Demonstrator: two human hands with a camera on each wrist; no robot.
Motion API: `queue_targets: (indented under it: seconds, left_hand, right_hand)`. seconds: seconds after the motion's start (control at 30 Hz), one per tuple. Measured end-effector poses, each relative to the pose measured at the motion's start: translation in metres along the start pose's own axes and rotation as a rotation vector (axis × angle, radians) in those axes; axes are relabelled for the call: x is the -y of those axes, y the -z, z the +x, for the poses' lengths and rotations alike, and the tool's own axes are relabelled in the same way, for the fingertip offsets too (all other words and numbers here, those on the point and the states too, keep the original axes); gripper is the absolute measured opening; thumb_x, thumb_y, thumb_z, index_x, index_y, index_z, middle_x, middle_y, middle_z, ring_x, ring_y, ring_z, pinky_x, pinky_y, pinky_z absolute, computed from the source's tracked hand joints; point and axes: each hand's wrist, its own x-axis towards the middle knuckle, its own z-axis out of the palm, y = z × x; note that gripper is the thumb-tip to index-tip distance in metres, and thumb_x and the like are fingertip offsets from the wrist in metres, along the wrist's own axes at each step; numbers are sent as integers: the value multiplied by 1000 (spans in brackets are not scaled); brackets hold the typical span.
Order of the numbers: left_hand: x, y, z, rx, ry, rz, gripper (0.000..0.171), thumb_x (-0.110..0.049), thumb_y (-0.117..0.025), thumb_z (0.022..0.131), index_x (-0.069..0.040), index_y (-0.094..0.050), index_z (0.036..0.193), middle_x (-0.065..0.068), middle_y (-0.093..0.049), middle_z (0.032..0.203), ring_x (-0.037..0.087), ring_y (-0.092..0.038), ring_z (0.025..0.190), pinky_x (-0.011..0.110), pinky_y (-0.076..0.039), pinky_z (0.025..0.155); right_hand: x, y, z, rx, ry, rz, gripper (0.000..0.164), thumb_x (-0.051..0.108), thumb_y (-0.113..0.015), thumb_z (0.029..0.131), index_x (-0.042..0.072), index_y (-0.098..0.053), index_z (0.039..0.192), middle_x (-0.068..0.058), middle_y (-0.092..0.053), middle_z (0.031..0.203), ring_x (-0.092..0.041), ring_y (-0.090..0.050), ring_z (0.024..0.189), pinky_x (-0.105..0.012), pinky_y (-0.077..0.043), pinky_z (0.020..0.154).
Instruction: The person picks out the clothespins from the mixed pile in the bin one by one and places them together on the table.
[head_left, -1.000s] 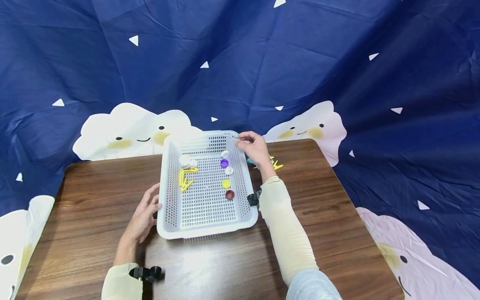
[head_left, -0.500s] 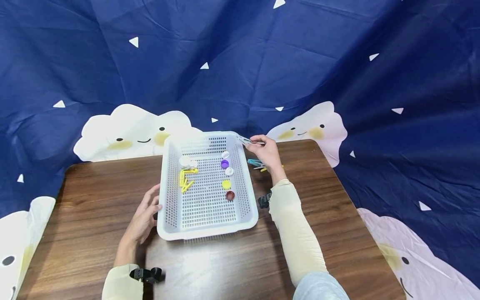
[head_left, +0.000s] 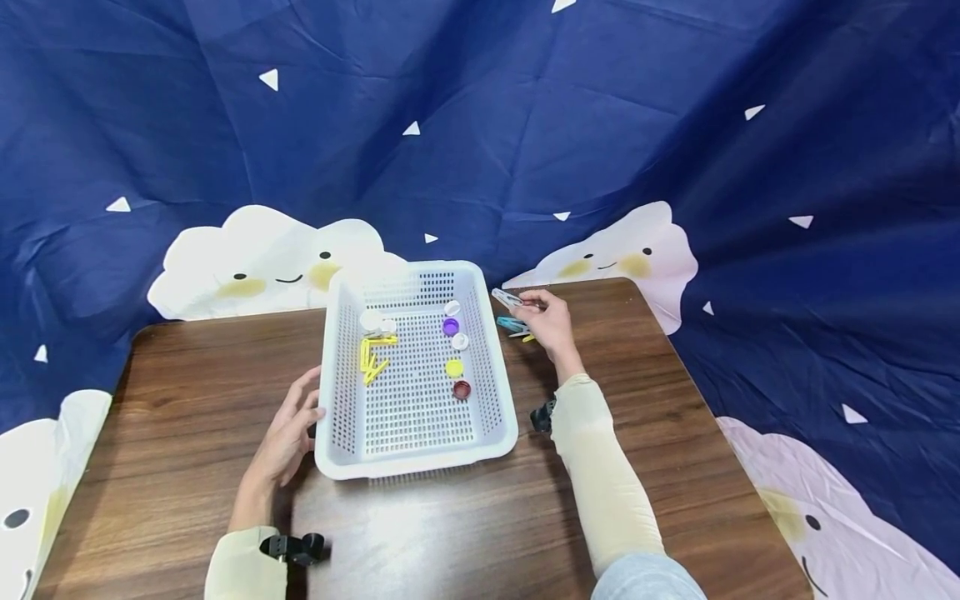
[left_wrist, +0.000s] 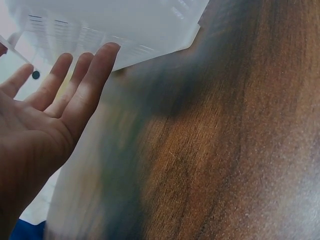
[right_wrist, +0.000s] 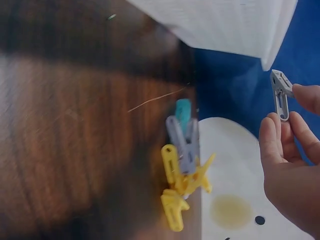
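Note:
A white perforated basket (head_left: 412, 464) stands on the table. At its left wall, my left hand (head_left: 287, 431) touches the side with extended fingers (left_wrist: 92, 82). My right hand (head_left: 551, 323), just beyond the basket's back right side, pinches a grey clothespin (right_wrist: 285, 84) between thumb and fingers. Below that hand lies a pile with a teal clothespin (right_wrist: 183, 114), a grey clothespin (right_wrist: 176, 135) and several yellow clothespins (right_wrist: 170, 160). Inside the basket are yellow clothespins (head_left: 364, 356) at left and, in a column at right, a purple cap (head_left: 451, 327), yellow cap (head_left: 453, 367) and dark red cap (head_left: 462, 390).
White caps (head_left: 371, 320) lie in the basket's left part, and another white cap (head_left: 460, 342) is in the right column. The brown wooden table (head_left: 645, 417) extends to both sides. A dark blue cloth (head_left: 480, 125) with clouds hangs behind its back edge.
My right hand has moved right and toward me from the basket's back right corner, still pinching the grey clothespin. The teal clothespin has come into fuller view. My left hand stays put.

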Motion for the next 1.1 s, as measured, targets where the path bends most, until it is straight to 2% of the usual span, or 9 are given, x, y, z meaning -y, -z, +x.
queue_targets:
  seconds: [0.23, 0.43, 0.57, 0.87, 0.97, 1.1]
  left_hand:
    - [-1, -1, 0, -15, -2, -4, 63, -2, -39, 101, -16, -21, 160, 9, -48, 142, 16, -59, 117, 47, -55, 83]
    - [0, -1, 0, -5, -10, -6, 63, -2, -39, 101, -15, -20, 160, 14, -47, 144, 17, -59, 117, 46, -55, 82]
    - [0, -1, 0, -3, -11, -5, 63, -2, -39, 101, -16, -21, 160, 16, -45, 145, 16, -59, 116, 46, -55, 82]
    - [1, 1, 1, 3, -5, -2, 64, -2, -39, 101, -17, -21, 160, 8, -48, 142, 16, -59, 117, 46, -55, 82]
    - [1, 2, 2, 1, 3, -2, 64, -2, -39, 101, -19, -20, 160, 7, -47, 143, 15, -59, 117, 46, -55, 83]
    - [2, 3, 2, -4, 17, 2, 65, -3, -38, 101, -20, -20, 160, 11, -45, 145, 15, -58, 118, 46, -54, 84]
  right_hand:
    - [-17, 10, -2, -18, -25, -8, 34, 0, -74, 84, -10, -67, 116, -16, -67, 102, -5, -59, 80, -15, -47, 71]
    - [-28, 20, -5, -48, -49, 43, 34, -4, -73, 84, -12, -67, 116, -16, -67, 100, -5, -59, 78, -14, -47, 68]
    - [-37, 25, -8, -50, -61, 27, 35, -4, -72, 84, -13, -67, 117, -16, -67, 100, -5, -59, 80, -14, -47, 68]
    - [-51, 34, -15, -53, -112, -7, 36, -2, -72, 84, -11, -67, 119, -16, -67, 101, -1, -59, 74, -15, -48, 67]
    - [-55, 34, -17, -43, -127, 7, 38, -4, -71, 83, -13, -65, 121, -20, -66, 104, -1, -59, 75, -15, -49, 69]
    - [-63, 35, -18, -28, -152, 19, 42, -6, -71, 83, -13, -64, 124, -27, -65, 112, -1, -59, 79, -13, -47, 69]
